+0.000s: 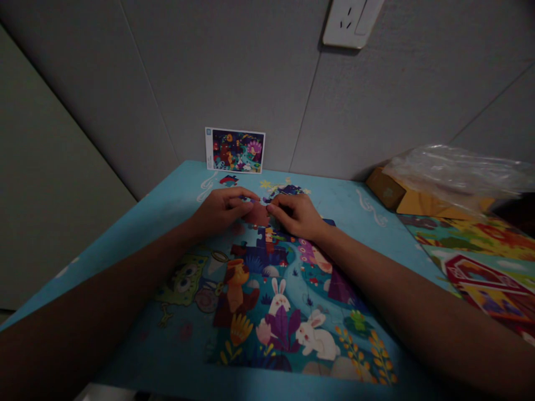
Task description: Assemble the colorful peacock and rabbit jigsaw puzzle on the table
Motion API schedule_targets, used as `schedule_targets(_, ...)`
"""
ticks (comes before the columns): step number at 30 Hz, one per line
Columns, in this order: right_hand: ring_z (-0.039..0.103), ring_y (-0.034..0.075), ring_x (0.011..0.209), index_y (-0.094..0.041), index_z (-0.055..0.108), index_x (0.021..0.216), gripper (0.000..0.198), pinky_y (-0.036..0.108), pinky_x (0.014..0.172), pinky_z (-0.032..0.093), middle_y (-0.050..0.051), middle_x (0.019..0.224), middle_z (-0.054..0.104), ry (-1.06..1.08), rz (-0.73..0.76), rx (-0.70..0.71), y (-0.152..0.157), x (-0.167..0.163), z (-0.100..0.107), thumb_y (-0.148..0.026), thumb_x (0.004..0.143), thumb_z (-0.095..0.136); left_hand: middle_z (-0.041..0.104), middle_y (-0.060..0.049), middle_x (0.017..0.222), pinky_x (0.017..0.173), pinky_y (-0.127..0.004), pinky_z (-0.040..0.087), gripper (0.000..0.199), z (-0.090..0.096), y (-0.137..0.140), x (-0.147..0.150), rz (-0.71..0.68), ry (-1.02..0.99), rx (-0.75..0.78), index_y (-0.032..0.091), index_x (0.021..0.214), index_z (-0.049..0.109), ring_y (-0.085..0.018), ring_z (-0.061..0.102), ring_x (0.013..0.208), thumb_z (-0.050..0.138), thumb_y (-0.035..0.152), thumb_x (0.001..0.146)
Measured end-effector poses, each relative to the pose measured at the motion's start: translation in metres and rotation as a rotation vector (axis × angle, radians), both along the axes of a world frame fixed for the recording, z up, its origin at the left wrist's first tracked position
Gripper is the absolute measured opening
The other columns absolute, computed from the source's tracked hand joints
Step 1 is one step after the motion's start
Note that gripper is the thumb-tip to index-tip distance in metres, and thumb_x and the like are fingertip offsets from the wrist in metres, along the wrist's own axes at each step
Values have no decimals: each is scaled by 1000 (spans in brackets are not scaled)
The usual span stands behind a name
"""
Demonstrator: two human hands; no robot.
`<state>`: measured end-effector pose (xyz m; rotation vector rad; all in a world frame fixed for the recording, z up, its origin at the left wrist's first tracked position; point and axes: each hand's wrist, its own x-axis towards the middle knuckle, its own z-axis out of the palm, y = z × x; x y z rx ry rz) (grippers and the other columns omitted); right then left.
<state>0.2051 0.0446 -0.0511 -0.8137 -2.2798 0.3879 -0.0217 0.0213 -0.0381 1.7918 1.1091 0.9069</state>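
A partly assembled jigsaw puzzle (288, 312) lies on the blue tabletop, showing white rabbits, a brown animal, plants and a stream. Beyond its upper edge my left hand (221, 211) is closed, thumb and index finger drawn near each other. My right hand (296, 214) faces it from the other side, fingertips pinched together low over the table. Whatever either hand holds is too small and dark to make out. Dark loose puzzle pieces (288, 190) lie just behind the right hand. Another loose puzzle piece (228, 180), red and blue, rests behind the left hand.
Against the grey wall leans a reference picture card (236, 150). At the right, clear plastic wrap (455, 172) covers part of a brown box (384, 189), with a colourful printed sheet (493, 267) in front. A wall socket (351, 22) is above the blue table (334, 195).
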Motion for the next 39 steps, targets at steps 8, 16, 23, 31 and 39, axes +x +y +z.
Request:
schedule_targets(8, 44, 9, 49, -16, 63, 77, 35, 23, 52, 30, -3, 56, 54, 54, 52, -65, 0, 1, 0, -44, 94, 52, 61, 4, 54, 39, -22, 43, 27, 3, 0, 1, 14, -43, 20, 18, 96, 57, -13, 56, 39, 62, 41, 84)
schedule_targets(16, 45, 10, 51, -17, 61, 74, 34, 24, 54, 31, -2, 56, 53, 64, 4, -62, 2, 0, -1, -41, 95, 49, 60, 4, 60, 42, -22, 48, 32, 0, 3, 2, -95, -113, -72, 20, 88, 50, -12, 57, 44, 69, 43, 78)
schedule_targets(23, 44, 10, 52, -17, 59, 70, 40, 25, 55, 30, -2, 56, 52, 59, 33, -82, 3, 0, -2, -46, 96, 48, 66, 2, 66, 40, -22, 44, 36, 1, 2, 1, -51, -54, 39, 16, 110, 62, -11, 56, 41, 64, 41, 84)
schedule_targets(31, 41, 10, 51, -18, 53, 64, 47, 26, 55, 27, -3, 54, 47, 46, 28, -66, 4, 0, -2, -48, 99, 44, 66, 2, 68, 42, -24, 47, 28, 0, 1, 0, -85, -75, -11, 17, 96, 60, -13, 59, 44, 69, 35, 76)
schedule_targets(39, 37, 9, 47, -18, 48, 57, 53, 25, 52, 26, -4, 49, 41, 23, 110, -83, 4, 2, 1, -50, 99, 41, 73, -4, 72, 59, -25, 52, 22, -1, 8, 0, 96, -56, 191, 14, 89, 67, -17, 68, 64, 66, 33, 78)
